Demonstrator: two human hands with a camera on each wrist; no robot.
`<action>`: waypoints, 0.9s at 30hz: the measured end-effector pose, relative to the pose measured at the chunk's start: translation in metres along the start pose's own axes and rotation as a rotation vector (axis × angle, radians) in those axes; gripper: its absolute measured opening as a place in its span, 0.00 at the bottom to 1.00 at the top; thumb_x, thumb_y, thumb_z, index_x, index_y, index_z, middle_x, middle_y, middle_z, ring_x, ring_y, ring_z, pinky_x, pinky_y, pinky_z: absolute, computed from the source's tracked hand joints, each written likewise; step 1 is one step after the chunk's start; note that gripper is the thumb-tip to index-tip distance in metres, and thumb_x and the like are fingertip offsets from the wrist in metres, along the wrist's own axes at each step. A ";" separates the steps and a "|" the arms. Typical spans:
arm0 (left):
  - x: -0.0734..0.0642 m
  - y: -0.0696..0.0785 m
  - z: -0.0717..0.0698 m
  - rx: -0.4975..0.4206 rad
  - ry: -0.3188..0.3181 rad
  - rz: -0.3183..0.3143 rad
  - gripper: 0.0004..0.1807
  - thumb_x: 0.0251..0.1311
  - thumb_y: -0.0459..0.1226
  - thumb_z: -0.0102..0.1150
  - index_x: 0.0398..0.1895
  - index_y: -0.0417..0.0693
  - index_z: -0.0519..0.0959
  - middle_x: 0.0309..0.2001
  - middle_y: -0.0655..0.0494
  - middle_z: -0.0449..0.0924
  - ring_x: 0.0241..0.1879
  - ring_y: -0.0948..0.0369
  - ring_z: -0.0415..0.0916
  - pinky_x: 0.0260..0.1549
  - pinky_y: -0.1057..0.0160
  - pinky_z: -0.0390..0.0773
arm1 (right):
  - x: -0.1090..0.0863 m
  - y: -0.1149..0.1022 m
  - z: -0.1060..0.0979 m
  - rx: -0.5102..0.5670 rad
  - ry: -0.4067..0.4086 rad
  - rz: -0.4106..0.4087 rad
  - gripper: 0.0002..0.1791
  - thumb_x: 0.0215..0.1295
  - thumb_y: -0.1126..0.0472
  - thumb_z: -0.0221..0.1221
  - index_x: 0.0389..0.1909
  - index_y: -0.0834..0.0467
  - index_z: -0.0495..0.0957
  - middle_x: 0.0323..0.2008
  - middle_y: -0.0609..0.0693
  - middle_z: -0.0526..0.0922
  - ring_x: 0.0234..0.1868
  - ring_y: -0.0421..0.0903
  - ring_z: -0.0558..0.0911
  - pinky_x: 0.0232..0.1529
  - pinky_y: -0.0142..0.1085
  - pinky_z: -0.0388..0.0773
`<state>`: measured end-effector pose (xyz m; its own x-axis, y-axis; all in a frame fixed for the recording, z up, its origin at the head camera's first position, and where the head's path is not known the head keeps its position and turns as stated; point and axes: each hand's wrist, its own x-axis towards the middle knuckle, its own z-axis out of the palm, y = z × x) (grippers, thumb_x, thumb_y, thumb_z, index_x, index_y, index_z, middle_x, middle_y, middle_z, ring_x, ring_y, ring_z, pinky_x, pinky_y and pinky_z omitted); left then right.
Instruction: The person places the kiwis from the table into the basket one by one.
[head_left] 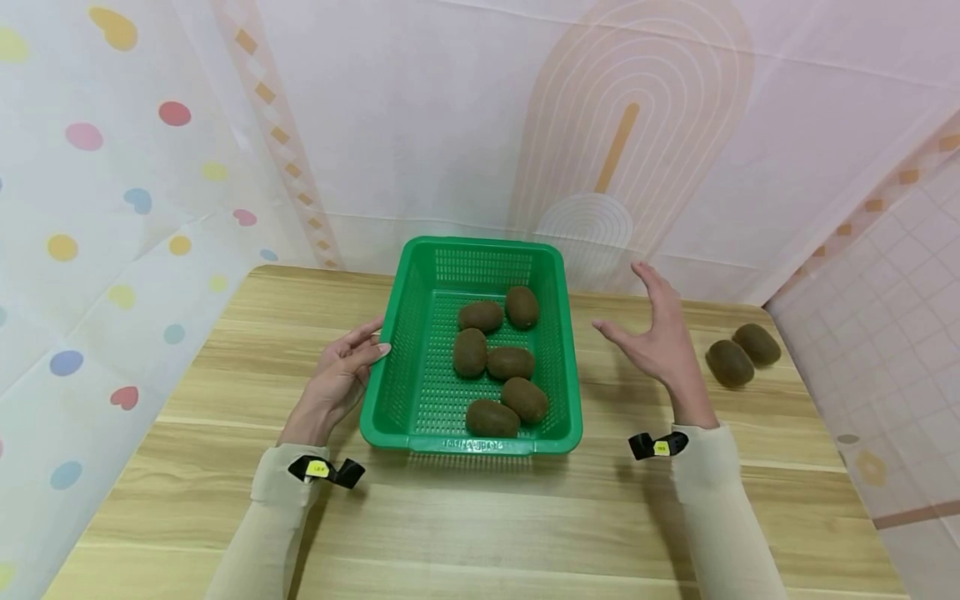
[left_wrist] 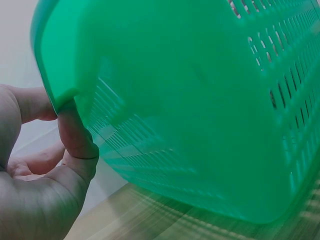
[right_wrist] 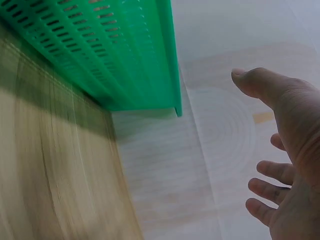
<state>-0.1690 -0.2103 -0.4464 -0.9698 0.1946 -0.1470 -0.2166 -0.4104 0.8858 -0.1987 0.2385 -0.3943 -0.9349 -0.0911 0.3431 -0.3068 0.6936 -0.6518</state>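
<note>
A green plastic basket (head_left: 572, 367) with slotted walls stands in the middle of the head view. Several brown fuzzy kiwis (head_left: 470, 352) lie inside it, mostly toward its middle and right. My left hand (head_left: 337, 379) holds the basket's left rim, thumb on one side and fingers curled at the edge; the left wrist view shows the fingers (left_wrist: 77, 137) under the rim's lip. To the right of the basket, my right hand (head_left: 660, 342) is raised with thumb and fingers spread, holding nothing. A gap separates it from the basket wall (right_wrist: 135, 65) in the right wrist view.
Two more kiwis (head_left: 730, 363) sit close together on the wooden table (head_left: 465, 533), right of my right hand. A patterned cloth (head_left: 420, 125) hangs behind the table's back edge and along both sides.
</note>
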 end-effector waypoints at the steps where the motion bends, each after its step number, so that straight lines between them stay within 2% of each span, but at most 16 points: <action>1: 0.000 0.000 0.000 0.000 0.000 0.000 0.40 0.68 0.26 0.60 0.80 0.38 0.54 0.47 0.56 0.84 0.43 0.66 0.86 0.45 0.69 0.88 | 0.000 0.001 -0.001 -0.005 0.008 0.009 0.52 0.59 0.51 0.73 0.80 0.54 0.57 0.80 0.58 0.58 0.80 0.62 0.55 0.78 0.66 0.56; 10: 0.000 0.000 0.000 -0.002 -0.008 0.004 0.40 0.69 0.26 0.60 0.80 0.37 0.54 0.47 0.56 0.84 0.43 0.65 0.86 0.44 0.69 0.88 | -0.009 0.012 -0.018 -0.020 0.007 0.096 0.54 0.62 0.47 0.71 0.82 0.52 0.51 0.81 0.59 0.53 0.81 0.64 0.52 0.77 0.69 0.54; 21: 0.000 0.000 0.001 0.002 -0.011 0.003 0.38 0.70 0.24 0.57 0.80 0.35 0.53 0.46 0.56 0.85 0.42 0.65 0.86 0.44 0.69 0.88 | -0.019 0.035 -0.037 -0.060 0.055 0.175 0.54 0.63 0.42 0.69 0.83 0.49 0.49 0.82 0.57 0.53 0.81 0.64 0.52 0.76 0.69 0.54; 27: 0.000 0.000 0.001 0.007 -0.006 -0.006 0.38 0.70 0.25 0.57 0.80 0.36 0.53 0.46 0.57 0.84 0.42 0.66 0.86 0.44 0.70 0.88 | -0.025 0.047 -0.045 -0.077 0.041 0.254 0.56 0.64 0.41 0.67 0.84 0.51 0.46 0.82 0.59 0.51 0.81 0.67 0.50 0.76 0.71 0.52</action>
<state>-0.1689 -0.2093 -0.4459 -0.9677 0.2028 -0.1497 -0.2218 -0.4029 0.8880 -0.1821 0.3055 -0.4032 -0.9717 0.1205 0.2032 -0.0474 0.7433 -0.6673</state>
